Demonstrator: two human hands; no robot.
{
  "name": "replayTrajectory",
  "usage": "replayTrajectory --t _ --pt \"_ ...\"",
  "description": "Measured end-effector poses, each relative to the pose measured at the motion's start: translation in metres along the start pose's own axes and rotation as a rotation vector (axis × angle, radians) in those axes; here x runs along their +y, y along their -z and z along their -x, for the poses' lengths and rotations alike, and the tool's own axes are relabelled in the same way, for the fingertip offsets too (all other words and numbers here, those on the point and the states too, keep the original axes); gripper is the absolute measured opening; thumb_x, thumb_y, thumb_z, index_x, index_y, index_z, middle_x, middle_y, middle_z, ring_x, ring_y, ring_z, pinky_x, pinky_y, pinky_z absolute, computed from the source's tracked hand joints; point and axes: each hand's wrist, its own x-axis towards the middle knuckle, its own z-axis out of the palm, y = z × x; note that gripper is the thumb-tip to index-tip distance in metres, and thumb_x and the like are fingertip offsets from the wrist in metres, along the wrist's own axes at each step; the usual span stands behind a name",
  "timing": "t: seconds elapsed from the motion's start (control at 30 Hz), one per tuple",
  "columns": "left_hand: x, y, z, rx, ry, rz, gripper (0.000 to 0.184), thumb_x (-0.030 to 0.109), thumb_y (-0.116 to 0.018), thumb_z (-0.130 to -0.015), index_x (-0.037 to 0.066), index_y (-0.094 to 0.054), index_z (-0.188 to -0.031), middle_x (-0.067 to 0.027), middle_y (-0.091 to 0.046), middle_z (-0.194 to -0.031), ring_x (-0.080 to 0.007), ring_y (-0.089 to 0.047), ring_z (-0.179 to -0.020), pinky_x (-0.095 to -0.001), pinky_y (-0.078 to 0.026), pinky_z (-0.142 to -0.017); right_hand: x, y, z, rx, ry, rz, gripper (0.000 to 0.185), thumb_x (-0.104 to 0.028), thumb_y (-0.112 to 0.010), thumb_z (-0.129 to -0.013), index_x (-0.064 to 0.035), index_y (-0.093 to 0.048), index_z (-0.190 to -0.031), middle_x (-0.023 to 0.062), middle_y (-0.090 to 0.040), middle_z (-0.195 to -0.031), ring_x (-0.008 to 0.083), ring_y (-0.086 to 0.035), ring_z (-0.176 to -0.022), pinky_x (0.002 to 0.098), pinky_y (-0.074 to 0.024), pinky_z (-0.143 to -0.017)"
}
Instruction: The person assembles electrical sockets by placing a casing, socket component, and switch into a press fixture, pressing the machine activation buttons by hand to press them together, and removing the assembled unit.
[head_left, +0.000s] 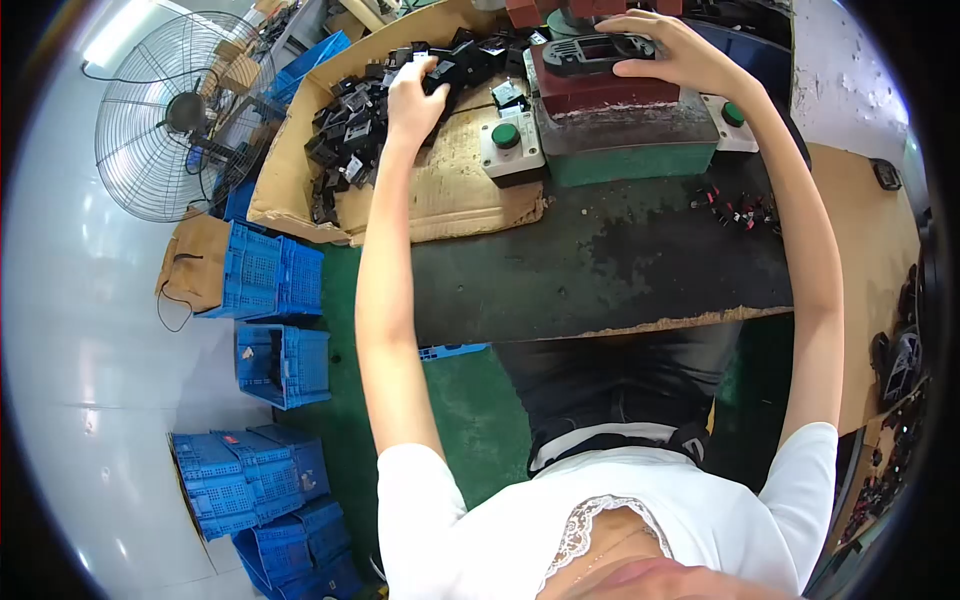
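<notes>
My left hand [410, 105] reaches over a heap of small black plastic parts [360, 115] in a cardboard box. Its thumb and forefinger are apart, and I see nothing held between them. At the dark red block [605, 95] of a press-like fixture, my right hand [690, 55] has its fingers and thumb around the end of a black plastic housing [590, 54] with slots in it. This housing lies on top of the block. Beside the block's base sit a green push button [505, 136] on the left and another green button [733, 114] on the right.
The cardboard box [290, 195] has a raised left wall. Small black and red pieces [745, 210] lie on the dark worktop [600, 260]. Blue crates [250, 480] stand on the floor at left, below a wire-caged fan [185, 115].
</notes>
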Motion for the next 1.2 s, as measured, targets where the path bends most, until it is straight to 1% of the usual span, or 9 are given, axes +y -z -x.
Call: replayTrajectory --t 0.23,0.27,0.33,0.43,0.53,0.57,0.67,0.83,1.2 --pt "0.006 -0.057 -0.059 -0.233 0.132 -0.407 0.049 0.022 -0.063 -0.074 0.013 -0.055 -0.121 -0.0138 -0.062 -0.111 -0.0282 -0.056 -0.108 -0.0587 -0.035 -0.096 0.004 0.020 0.033 0.079 -0.107 0.082 0.045 -0.026 -0.067 -0.082 -0.0011 -0.054 -0.118 0.0190 -0.059 -0.102 0.0333 -0.056 -0.097 0.0395 -0.0442 -0.082" --pt "0.003 -0.061 -0.067 -0.385 0.184 -0.508 0.055 0.032 -0.066 -0.076 0.021 -0.050 -0.128 -0.0084 -0.061 -0.117 -0.0274 -0.053 -0.115 -0.0612 -0.030 -0.097 0.036 0.004 0.023 0.270 0.404 -0.307 0.043 -0.024 -0.067 -0.082 -0.0010 -0.055 -0.116 0.0179 -0.059 -0.104 0.0325 -0.056 -0.098 0.0392 -0.0442 -0.084" --pt "0.003 -0.061 -0.069 -0.458 0.140 -0.492 0.039 0.021 -0.057 -0.078 0.024 -0.060 -0.116 -0.0089 -0.061 -0.116 -0.0302 -0.053 -0.114 -0.0654 -0.028 -0.097 -0.007 0.045 0.056 0.075 -0.077 0.119 0.035 -0.019 -0.067 -0.082 -0.0009 -0.058 -0.110 0.0153 -0.060 -0.104 0.0298 -0.056 -0.102 0.0378 -0.0437 -0.089" --pt "0.013 -0.049 -0.066 -0.314 -0.054 -0.521 0.023 0.017 -0.062 -0.073 0.018 -0.068 -0.096 -0.0088 -0.067 -0.093 -0.0293 -0.062 -0.094 -0.0468 -0.047 -0.079 -0.006 0.087 0.097 -0.133 -0.150 0.219 0.026 -0.019 -0.066 -0.083 -0.0011 -0.061 -0.102 0.0141 -0.060 -0.103 0.0296 -0.057 -0.099 0.0375 -0.0440 -0.088" --pt "0.002 -0.039 -0.056 -0.109 -0.259 -0.298 0.022 0.011 -0.065 -0.072 0.009 -0.065 -0.095 -0.0135 -0.062 -0.092 -0.0332 -0.058 -0.090 -0.0414 -0.046 -0.081 0.029 0.130 0.162 -0.026 -0.046 0.016 0.029 -0.024 -0.065 -0.083 -0.0011 -0.062 -0.101 0.0144 -0.062 -0.100 0.0281 -0.060 -0.092 0.0347 -0.0474 -0.082" --pt "0.010 -0.030 -0.050 -0.033 -0.295 -0.152 0.027 0.008 -0.065 -0.073 0.006 -0.065 -0.100 -0.0144 -0.060 -0.092 -0.0306 -0.058 -0.088 -0.0372 -0.046 -0.080 -0.017 0.157 0.183 -0.211 -0.789 0.355 0.030 -0.024 -0.065 -0.083 -0.0012 -0.062 -0.102 0.0148 -0.063 -0.098 0.0278 -0.061 -0.091 0.0342 -0.0486 -0.080" --pt "0.005 -0.017 -0.035 0.006 0.460 0.633 0.031 0.013 -0.064 -0.085 0.009 -0.057 -0.116 -0.0041 -0.059 -0.098 -0.0147 -0.056 -0.086 -0.0268 -0.045 -0.077 0.019 0.199 0.274 -0.218 -0.848 0.333 0.031 -0.021 -0.066 -0.081 -0.0011 -0.060 -0.104 0.0137 -0.063 -0.096 0.0238 -0.061 -0.088 0.0324 -0.0476 -0.078" --pt "-0.022 0.017 -0.024 -0.070 0.790 1.708 0.031 0.003 -0.053 -0.090 -0.013 -0.046 -0.115 -0.0184 -0.053 -0.111 -0.0236 -0.053 -0.101 -0.0294 -0.048 -0.093 0.027 0.208 0.349 -0.353 -1.215 0.361 0.034 -0.016 -0.064 -0.078 0.0042 -0.059 -0.105 0.0146 -0.064 -0.096 0.0218 -0.062 -0.083 0.0318 -0.0498 -0.077" --pt "0.030 0.033 -0.001 -0.125 0.615 2.017 0.037 -0.001 -0.045 -0.091 -0.013 -0.035 -0.125 -0.0239 -0.045 -0.122 -0.0311 -0.047 -0.108 -0.0329 -0.048 -0.091 -0.029 0.121 0.256 -0.241 -0.757 0.100 0.026 -0.016 -0.063 -0.079 -0.0002 -0.060 -0.100 0.0121 -0.063 -0.093 0.0263 -0.060 -0.090 0.0351 -0.0470 -0.083"
